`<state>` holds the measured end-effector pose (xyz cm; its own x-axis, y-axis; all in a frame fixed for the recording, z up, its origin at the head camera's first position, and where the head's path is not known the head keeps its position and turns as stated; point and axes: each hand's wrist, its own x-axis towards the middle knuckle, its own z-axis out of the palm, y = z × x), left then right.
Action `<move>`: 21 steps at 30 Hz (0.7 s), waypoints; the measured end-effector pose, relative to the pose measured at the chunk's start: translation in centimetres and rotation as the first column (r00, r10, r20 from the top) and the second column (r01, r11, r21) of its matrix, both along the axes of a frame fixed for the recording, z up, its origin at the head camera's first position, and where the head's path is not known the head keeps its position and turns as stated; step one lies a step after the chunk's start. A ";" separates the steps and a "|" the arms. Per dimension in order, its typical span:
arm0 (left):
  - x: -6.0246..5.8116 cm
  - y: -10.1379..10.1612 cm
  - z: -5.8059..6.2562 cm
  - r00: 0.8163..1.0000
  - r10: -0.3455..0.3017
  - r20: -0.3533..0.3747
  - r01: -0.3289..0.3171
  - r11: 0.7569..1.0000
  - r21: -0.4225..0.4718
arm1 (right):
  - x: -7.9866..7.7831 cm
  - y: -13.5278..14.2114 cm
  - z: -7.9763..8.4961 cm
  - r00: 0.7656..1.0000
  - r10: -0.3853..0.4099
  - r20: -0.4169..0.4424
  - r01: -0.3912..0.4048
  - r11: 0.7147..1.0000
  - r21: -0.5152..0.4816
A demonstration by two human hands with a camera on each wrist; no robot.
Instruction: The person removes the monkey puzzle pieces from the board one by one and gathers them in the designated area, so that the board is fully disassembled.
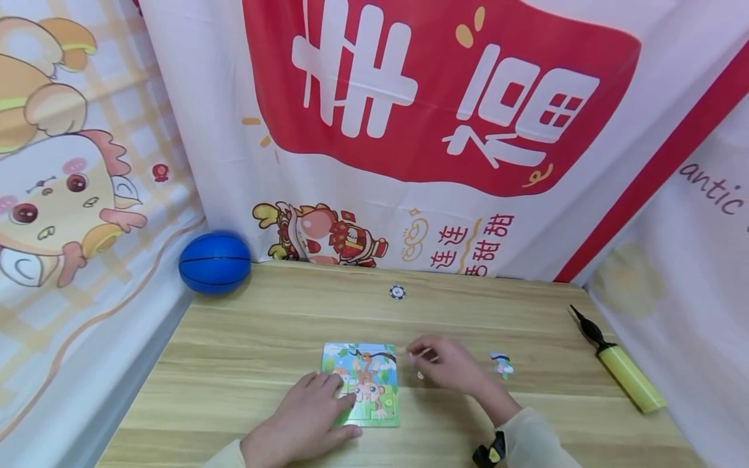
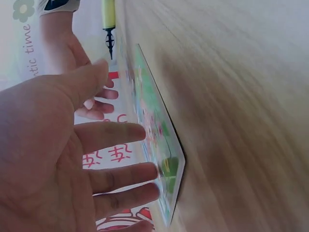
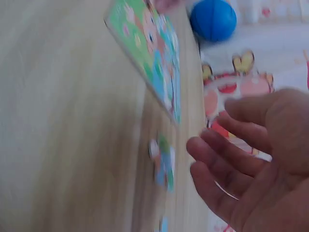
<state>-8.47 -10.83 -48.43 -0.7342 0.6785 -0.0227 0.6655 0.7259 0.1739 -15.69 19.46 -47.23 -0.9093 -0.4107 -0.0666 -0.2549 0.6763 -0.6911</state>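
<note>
A jigsaw puzzle board (image 1: 377,416) with a cartoon monkey picture lies flat on the wooden table. My left hand (image 1: 310,413) rests over its left side, fingers spread and fairly straight, with fingertips (image 2: 149,171) right at the board's surface. To the right of the board, my right hand (image 1: 447,364) hovers with loosely bent fingers and nothing between them in the right wrist view. Close below it lies a loose puzzle piece (image 3: 165,162), mostly covered by the hand in the head view. A second loose piece (image 1: 502,365) sits farther right.
A blue ball (image 1: 214,262) stands at the table's back left corner. Toward the back middle is a small round chip (image 1: 397,292). A yellow-green hand pump (image 1: 630,377) with a black nozzle lies along the right edge. Printed cloth hangs around the back and sides.
</note>
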 end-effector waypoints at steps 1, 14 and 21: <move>0.0 0.1 0.0 1.000 0.004 -0.001 -0.004 1.000 0.007 | 0.2 -0.5 0.0 0.998 0.065 -0.016 -0.065 0.998 0.013; 0.0 1.9 -1.5 0.994 -0.109 0.009 0.110 0.992 -0.056 | 1.7 -4.6 -1.1 0.983 0.167 -0.071 -0.139 0.945 0.297; 0.3 2.2 -1.0 0.998 -0.063 0.001 0.063 0.996 -0.057 | 1.4 -5.0 -1.3 0.986 0.143 -0.084 -0.116 0.957 0.267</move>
